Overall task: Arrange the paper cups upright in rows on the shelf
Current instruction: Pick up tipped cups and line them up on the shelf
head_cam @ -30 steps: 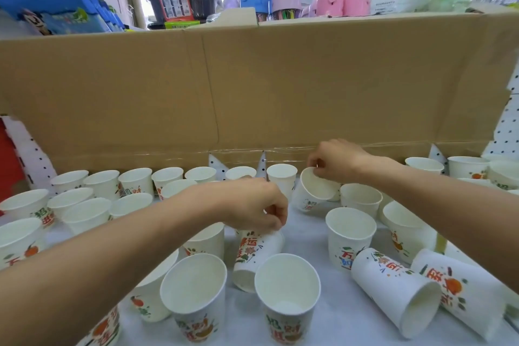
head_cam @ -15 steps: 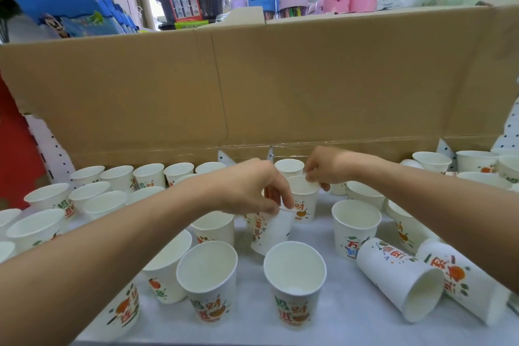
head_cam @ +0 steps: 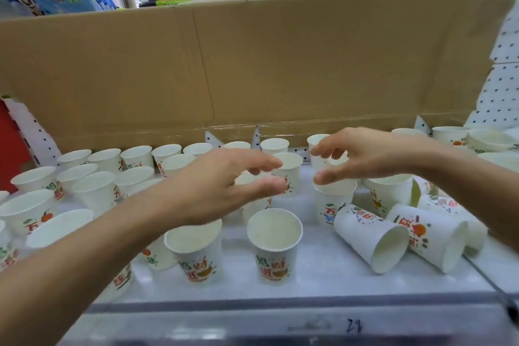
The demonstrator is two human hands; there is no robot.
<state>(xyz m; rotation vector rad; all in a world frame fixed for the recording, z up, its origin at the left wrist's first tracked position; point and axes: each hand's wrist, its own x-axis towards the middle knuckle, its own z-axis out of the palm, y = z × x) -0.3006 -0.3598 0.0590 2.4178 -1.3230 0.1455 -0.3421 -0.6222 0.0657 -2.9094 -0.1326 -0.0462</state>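
Several white paper cups with orange and green print stand upright on the white shelf. An upright cup stands between my hands, and another upright cup stands in front. Two cups lie on their sides at the right, one cup beside the other cup. My left hand hovers open above the middle cups, holding nothing. My right hand hovers open over an upright cup, fingers spread, not gripping it.
A tall cardboard wall closes off the back of the shelf. White pegboard rises at the right. The shelf's front rail runs along the bottom. Upright cups in rows fill the left side.
Both hands have let go of the cups they held and opened. The cup from my left hand and the one from my right now stand upright on the shelf.
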